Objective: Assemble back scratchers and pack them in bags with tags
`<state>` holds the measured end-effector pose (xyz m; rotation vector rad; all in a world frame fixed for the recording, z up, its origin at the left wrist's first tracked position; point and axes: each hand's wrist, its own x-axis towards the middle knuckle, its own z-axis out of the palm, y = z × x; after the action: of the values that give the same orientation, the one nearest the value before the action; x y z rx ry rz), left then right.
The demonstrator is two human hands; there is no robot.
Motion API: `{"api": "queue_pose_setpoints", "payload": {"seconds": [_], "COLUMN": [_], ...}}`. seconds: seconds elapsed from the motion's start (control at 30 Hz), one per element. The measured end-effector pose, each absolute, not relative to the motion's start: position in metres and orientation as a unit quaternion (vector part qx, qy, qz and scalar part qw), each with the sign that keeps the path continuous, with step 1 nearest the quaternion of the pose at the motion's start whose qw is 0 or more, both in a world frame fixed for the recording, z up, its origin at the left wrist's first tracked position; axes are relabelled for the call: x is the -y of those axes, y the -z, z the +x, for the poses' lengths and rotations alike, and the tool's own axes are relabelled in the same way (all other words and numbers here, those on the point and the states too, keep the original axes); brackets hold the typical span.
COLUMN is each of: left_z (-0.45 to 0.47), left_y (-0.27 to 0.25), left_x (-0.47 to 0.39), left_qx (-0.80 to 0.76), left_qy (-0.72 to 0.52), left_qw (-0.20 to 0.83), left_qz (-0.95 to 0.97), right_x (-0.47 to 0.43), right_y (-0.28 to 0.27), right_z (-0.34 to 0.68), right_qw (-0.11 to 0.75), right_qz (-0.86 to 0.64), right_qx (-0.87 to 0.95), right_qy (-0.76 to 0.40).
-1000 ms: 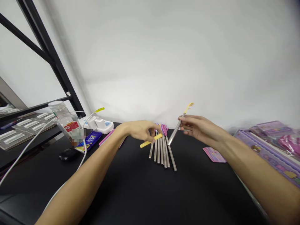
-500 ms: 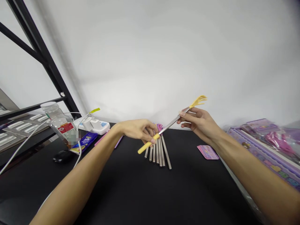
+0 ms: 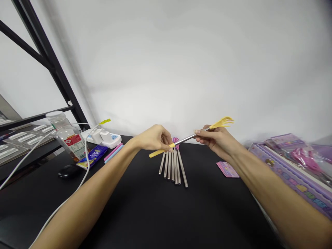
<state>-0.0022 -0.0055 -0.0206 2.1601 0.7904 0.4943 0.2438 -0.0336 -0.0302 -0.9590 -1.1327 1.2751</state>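
A back scratcher (image 3: 187, 138) with a metal shaft, a yellow hand-shaped head and a yellow handle slants across the middle, raised above the table. My left hand (image 3: 155, 139) is closed, pinching the yellow handle near where it meets the shaft. Closer to the head, my right hand (image 3: 217, 141) grips the metal shaft between thumb and fingers. Behind and below lie several metal rods (image 3: 175, 167), fanned out on the black table (image 3: 166, 211). Pink hand-shaped heads (image 3: 175, 140) show at their far end, partly hidden by my left hand and the scratcher.
On the left are a plastic jar (image 3: 70, 136), a black mouse (image 3: 69, 171), a purple packet (image 3: 94, 155), pink and blue tubes (image 3: 114, 153), a white power strip (image 3: 114, 140) and a loose cable. Pink cards (image 3: 228, 169) and purple boxes with bagged items (image 3: 293, 173) sit right.
The back scratcher has tilted closer to level, its handle end rising and its head dropping slightly. Both hands keep their hold on it. A blue tube beside the pink one now shows.
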Motion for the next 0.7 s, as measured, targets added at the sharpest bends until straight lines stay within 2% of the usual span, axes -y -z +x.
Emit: {"api": "queue_pose_setpoints", "payload": {"seconds": [0.1, 0.2, 0.3, 0.4, 0.43, 0.6, 0.7], "left_z": [0.005, 0.006, -0.001, -0.011, -0.013, -0.014, -0.011], "left_y": [0.026, 0.033, 0.033, 0.024, 0.021, 0.011, 0.011], "left_x": [0.005, 0.002, 0.0, 0.002, 0.003, 0.008, 0.009], "left_qx": [-0.319, -0.326, -0.318, -0.329, -0.335, -0.313, -0.311], "left_qy": [-0.222, -0.196, -0.145, -0.11, -0.106, -0.097, -0.117], "left_qw": [0.305, 0.261, 0.285, 0.315, 0.316, 0.317, 0.285], "left_qz": [0.869, 0.887, 0.892, 0.883, 0.881, 0.89, 0.899], "right_x": [0.034, 0.032, 0.029, 0.031, 0.033, 0.046, 0.047], "right_y": [0.035, 0.039, 0.036, 0.025, 0.021, 0.006, 0.009], "right_z": [0.234, 0.23, 0.242, 0.268, 0.276, 0.291, 0.285], "right_qw": [0.558, 0.528, 0.484, 0.484, 0.466, 0.22, 0.186], "right_qz": [-0.408, -0.438, -0.464, -0.455, -0.463, -0.491, -0.482], "right_qx": [0.454, 0.453, 0.485, 0.535, 0.569, 0.76, 0.788], "right_qy": [-0.562, -0.569, -0.562, -0.522, -0.495, -0.365, -0.334]}}
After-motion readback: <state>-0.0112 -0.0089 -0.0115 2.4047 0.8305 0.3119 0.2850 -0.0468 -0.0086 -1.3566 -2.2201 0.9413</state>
